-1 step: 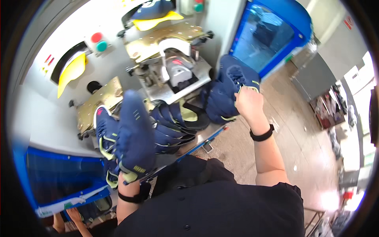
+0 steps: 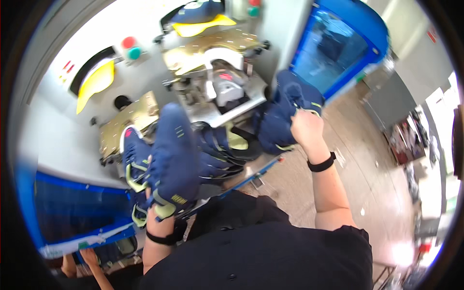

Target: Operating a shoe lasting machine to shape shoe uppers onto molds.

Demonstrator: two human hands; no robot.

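Note:
My left hand (image 2: 157, 221) is closed on a navy shoe upper (image 2: 175, 150) with a pale green heel lining, held toe up. Most of its fingers are hidden behind that upper. To the right, my right hand (image 2: 308, 129) grips another navy shoe upper (image 2: 298, 92) by its heel end, its fingers wrapped over the collar. Between the hands, several navy uppers (image 2: 217, 152) lie bunched on the machine's front ledge. Just left of the held upper is a further navy upper (image 2: 134, 145) with a white edge and a red mark at the toe.
The grey machine has brass-coloured plates (image 2: 210, 48), a metal clamp station (image 2: 228, 89) and yellow-rimmed forms (image 2: 96, 84). A red button (image 2: 129, 42) sits above a green one. Blue-framed windows (image 2: 333, 48) flank it. Another person's hands (image 2: 89, 257) show at lower left.
The view has shifted slightly, so the machine and the left-hand upper sit a little farther right in the picture. Both hands keep their grips.

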